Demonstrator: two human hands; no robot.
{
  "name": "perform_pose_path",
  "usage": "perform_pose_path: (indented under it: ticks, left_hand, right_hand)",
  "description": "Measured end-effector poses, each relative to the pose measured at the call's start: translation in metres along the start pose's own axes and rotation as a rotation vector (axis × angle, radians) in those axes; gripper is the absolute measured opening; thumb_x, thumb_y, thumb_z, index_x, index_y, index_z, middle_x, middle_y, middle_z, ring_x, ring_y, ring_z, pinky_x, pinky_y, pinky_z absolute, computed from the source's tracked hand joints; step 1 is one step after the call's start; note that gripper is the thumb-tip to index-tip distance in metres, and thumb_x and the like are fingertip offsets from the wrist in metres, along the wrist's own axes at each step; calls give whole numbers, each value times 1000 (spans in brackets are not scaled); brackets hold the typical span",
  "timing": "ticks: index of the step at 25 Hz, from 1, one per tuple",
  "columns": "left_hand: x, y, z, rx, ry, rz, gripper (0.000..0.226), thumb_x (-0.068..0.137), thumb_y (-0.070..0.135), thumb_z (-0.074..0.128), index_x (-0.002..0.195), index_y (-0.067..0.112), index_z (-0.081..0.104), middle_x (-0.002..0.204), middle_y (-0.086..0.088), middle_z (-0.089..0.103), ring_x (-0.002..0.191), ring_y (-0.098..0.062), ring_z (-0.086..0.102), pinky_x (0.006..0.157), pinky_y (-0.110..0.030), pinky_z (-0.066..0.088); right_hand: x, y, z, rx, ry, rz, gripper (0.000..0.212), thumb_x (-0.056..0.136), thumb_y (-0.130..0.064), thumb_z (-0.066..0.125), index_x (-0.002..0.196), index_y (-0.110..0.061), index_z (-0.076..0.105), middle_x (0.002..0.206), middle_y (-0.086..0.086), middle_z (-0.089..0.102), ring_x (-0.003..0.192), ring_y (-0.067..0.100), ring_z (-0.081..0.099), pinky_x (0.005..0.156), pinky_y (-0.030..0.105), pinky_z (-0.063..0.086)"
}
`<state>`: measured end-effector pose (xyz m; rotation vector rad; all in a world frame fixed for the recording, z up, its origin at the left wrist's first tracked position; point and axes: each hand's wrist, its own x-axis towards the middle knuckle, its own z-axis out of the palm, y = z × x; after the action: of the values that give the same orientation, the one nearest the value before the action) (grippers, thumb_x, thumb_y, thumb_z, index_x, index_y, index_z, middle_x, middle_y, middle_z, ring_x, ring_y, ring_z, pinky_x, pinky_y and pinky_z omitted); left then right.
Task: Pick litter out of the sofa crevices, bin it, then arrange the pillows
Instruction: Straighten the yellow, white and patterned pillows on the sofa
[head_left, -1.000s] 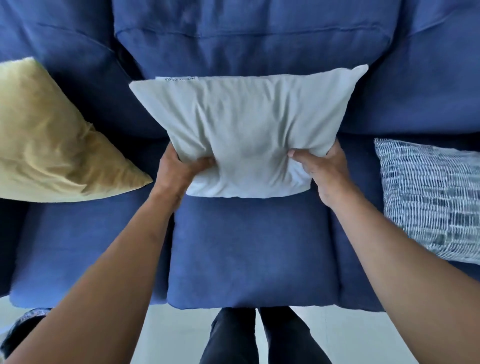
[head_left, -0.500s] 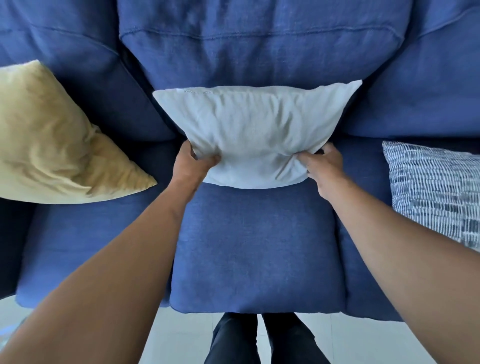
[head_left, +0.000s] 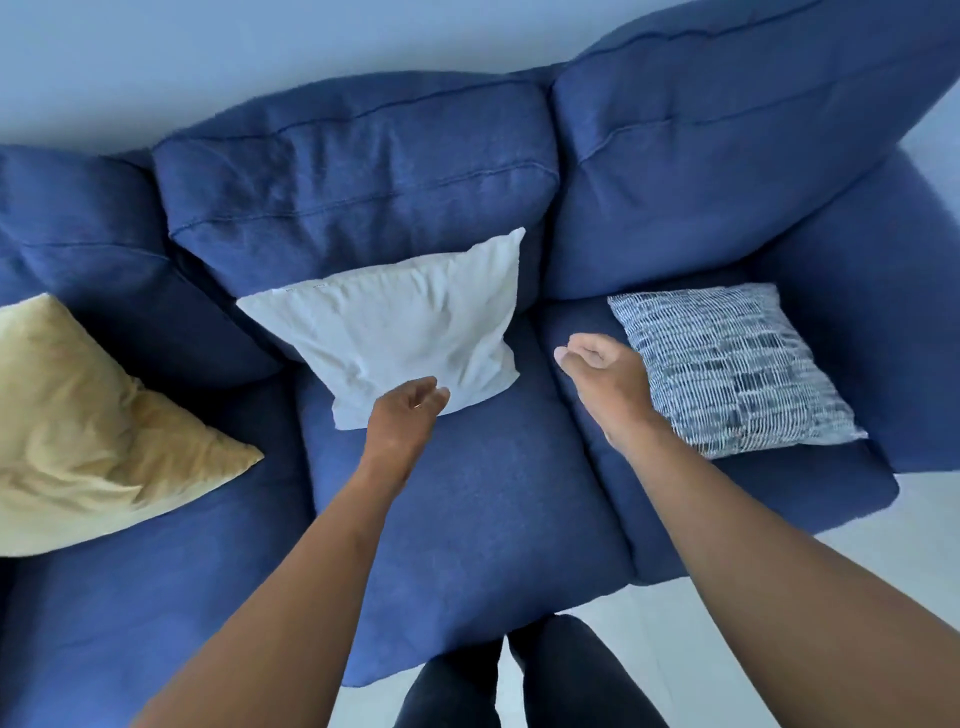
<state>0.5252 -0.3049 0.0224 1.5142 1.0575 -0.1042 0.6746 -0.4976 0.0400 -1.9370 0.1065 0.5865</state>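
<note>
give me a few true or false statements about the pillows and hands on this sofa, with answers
1. The white pillow leans against the middle back cushion of the blue sofa. True.
2. The left hand grips the white pillow. False: its fingers hang loosely curled in front of the pillow's lower edge and hold nothing.
3. The patterned pillow lies on the seat to the right of the white one. True.
4. The right hand rests on the patterned pillow. False: it is in the air beside that pillow's left edge, holding nothing.
5. The yellow pillow is stacked on the white pillow. False: it sits apart, on the left seat.
</note>
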Motion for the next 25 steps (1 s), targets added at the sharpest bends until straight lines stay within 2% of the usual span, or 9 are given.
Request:
perform_pose_path:
  ticks: [3,8,12,14,16,19,21,23,25]
  left_hand:
    - [-29,25,26,48,-100,76,26,90,38,67,114,27,70,108,6,67,100,-16,63,98,-37,53]
    - [-72,49,87,93,-285,94,40,97,31,65,134,18,63,129,3,65,115,-14,63,104,-42,53]
    - [-101,61,158,138,-364,123,16,95,29,66,111,27,63,110,2,61,99,-15,57,93,-38,52]
    - [-113,61,200,157,-351,110,37,97,29,65,132,20,61,126,3,63,115,-12,59,107,-42,49]
    - [-130,61,241,156,-335,77,56,92,36,67,143,16,54,136,2,61,126,-14,58,110,-45,46]
    - [-156,58,311,124,-303,28,60,73,53,68,125,23,65,126,4,63,116,-14,60,105,-39,47]
    - [-166,59,350,109,-306,-10,65,80,50,68,137,20,58,118,6,67,105,-11,62,104,-42,51]
    - [-169,62,374,90,-275,-34,60,92,36,67,146,15,50,93,13,61,83,-3,57,99,-41,53]
    - [-159,65,385,104,-234,-40,58,96,31,66,148,13,47,94,12,59,80,-2,55,97,-42,53]
  right_hand:
    - [-36,3,-44,-7,89,-7,32,86,-31,72,112,-12,68,120,3,71,117,8,63,104,35,50]
    - [-74,24,-127,-86,185,24,34,91,-30,69,119,-12,64,128,0,66,126,11,57,104,28,45]
    - [-83,52,-202,-63,207,40,60,92,-34,69,145,-13,48,146,5,54,135,13,51,109,29,40]
    - [-80,69,-240,-69,189,35,63,93,-34,68,148,-13,44,150,6,50,138,15,47,112,32,39]
    - [-76,82,-274,-96,142,28,67,94,-36,66,151,-14,40,153,6,46,141,17,43,114,34,37]
    - [-64,98,-331,-157,81,13,70,93,-41,64,152,-15,37,156,4,42,144,18,39,117,36,34]
    - [-53,108,-362,-183,80,23,70,93,-40,64,153,-15,37,156,3,42,144,17,40,117,34,33]
    - [-39,116,-382,-207,64,39,70,92,-41,64,152,-17,38,156,3,42,143,17,40,117,33,33]
    - [-19,118,-395,-221,39,61,70,92,-42,64,152,-18,38,156,3,43,143,17,41,117,34,34]
